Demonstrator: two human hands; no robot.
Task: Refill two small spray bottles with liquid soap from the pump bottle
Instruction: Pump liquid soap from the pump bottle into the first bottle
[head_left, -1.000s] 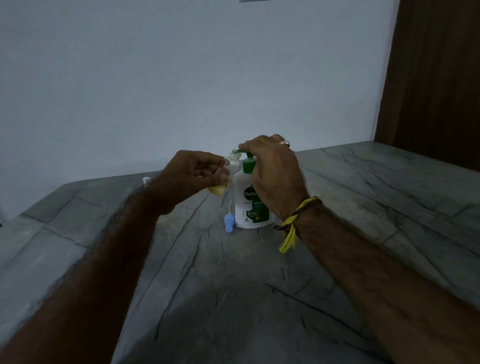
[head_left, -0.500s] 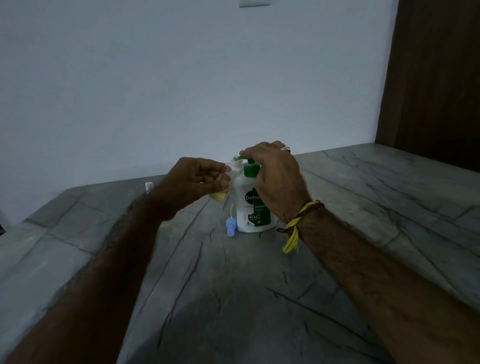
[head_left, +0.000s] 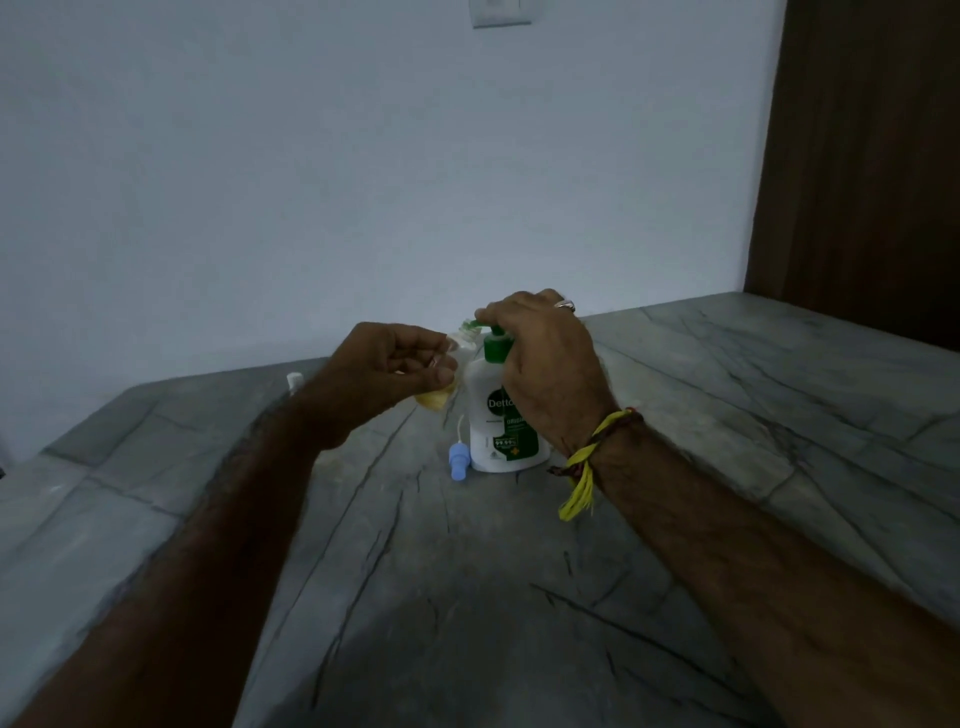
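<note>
- Head view: a grey veined stone counter (head_left: 467, 597) runs to a pale wall (head_left: 363, 182), with a dark wooden panel (head_left: 862, 156) at the right.
- The pump bottle (head_left: 506, 421), white with a green label and green pump top, stands upright on the counter near the wall.
- The right hand (head_left: 550, 364) lies over the pump top from the right, fingers curled down across the green head, palm against the bottle's upper side; it is closed on the pump.
- A ring (head_left: 565, 305) shows on one right finger, and yellow and dark threads (head_left: 587, 467) are tied at the right wrist.
- The left hand (head_left: 395, 364) is closed in a pinch on a small clear spray bottle (head_left: 441, 387), held tilted, its mouth up by the green nozzle tip (head_left: 470, 326).
- Yellow liquid sits in the low end of that small bottle, below the fingers.
- Whether nozzle and mouth touch cannot be told.
- A blue sprayer cap (head_left: 459, 462) with its thin white tube lies on the counter, just beside the pump bottle's left foot.
- A small white object (head_left: 294, 382) shows beyond the left forearm near the wall; too hidden to tell what it is.
- A white switch plate (head_left: 501, 13) sits at the wall's top edge.
</note>
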